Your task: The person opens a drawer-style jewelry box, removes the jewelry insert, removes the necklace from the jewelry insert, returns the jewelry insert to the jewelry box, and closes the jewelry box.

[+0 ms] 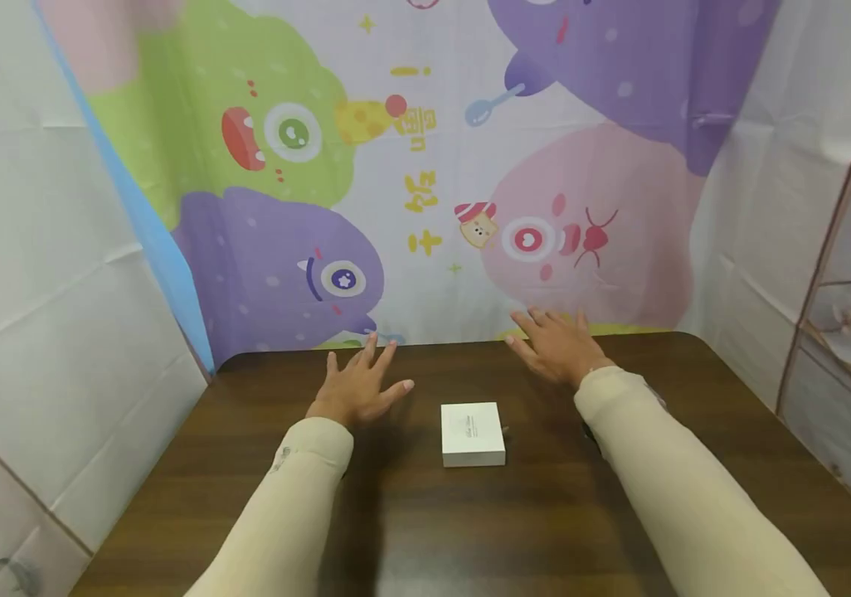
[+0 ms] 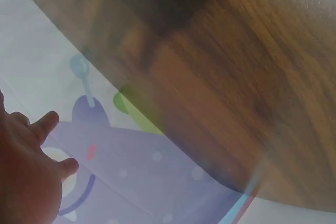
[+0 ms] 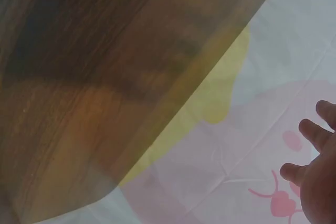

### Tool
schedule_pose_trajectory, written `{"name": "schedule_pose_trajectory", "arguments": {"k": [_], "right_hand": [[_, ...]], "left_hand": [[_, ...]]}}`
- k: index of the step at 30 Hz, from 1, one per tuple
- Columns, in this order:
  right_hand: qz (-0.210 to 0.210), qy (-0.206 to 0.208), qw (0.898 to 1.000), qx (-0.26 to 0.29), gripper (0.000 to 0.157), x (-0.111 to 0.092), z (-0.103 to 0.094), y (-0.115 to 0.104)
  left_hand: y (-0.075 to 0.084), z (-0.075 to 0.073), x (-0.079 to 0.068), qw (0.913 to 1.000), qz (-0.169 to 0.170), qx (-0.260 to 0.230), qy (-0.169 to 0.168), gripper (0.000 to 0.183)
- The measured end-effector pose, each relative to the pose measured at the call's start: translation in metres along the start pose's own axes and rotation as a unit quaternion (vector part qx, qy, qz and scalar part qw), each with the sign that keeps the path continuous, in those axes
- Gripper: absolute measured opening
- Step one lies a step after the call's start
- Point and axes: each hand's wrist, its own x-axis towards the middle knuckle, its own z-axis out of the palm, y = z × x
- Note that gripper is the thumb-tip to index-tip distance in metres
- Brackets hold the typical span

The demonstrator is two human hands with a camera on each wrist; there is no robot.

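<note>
A small white square box with faint dark print on its lid lies on the brown wooden table. To its left and farther back, my left hand hovers over the tabletop, fingers spread and holding nothing. My right hand is beyond the box on the right, near the table's back edge, its fingers also spread. Neither hand touches the box. The left wrist view shows part of the left hand with fingers apart. At the right side of the right wrist view, a few fingers of the right hand show.
Behind the table hangs a cloth printed with colourful cartoon monsters. Pale panelled sheets stand along the left side and right side. The table's back corners are rounded. A small dark bit pokes out at the box's right side.
</note>
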Motion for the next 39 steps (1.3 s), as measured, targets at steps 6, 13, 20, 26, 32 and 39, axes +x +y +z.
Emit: {"name": "schedule_pose_trajectory", "arguments": {"k": [6,13,20,26,32,39], "right_hand": [[-0.002,-0.002,1.0,-0.005,0.064,-0.003,0.007,-0.004],[0.009,-0.007,1.0,0.008,0.06,-0.009,0.014,-0.009],[0.019,-0.026,0.999,0.01,0.062,-0.012,0.026,-0.01],[0.019,-0.022,0.999,0.013,0.06,-0.015,0.029,-0.009],[-0.011,0.008,1.0,0.019,0.052,-0.014,0.026,-0.013],[-0.039,0.009,0.999,0.021,0.047,-0.009,0.028,-0.025]], "left_hand": [[0.005,0.011,-0.002,0.9999,-0.011,-0.009,-0.004,0.08],[0.013,0.028,-0.003,0.9992,-0.001,-0.039,-0.013,0.074],[0.011,0.04,-0.01,0.9996,0.011,-0.025,0.006,0.065],[0.013,0.043,-0.01,0.9995,0.015,-0.026,0.013,0.065],[0.014,0.046,-0.01,0.9996,0.004,-0.028,-0.003,0.066],[0.018,0.049,-0.011,0.9999,0.002,0.004,-0.01,0.06]]}}
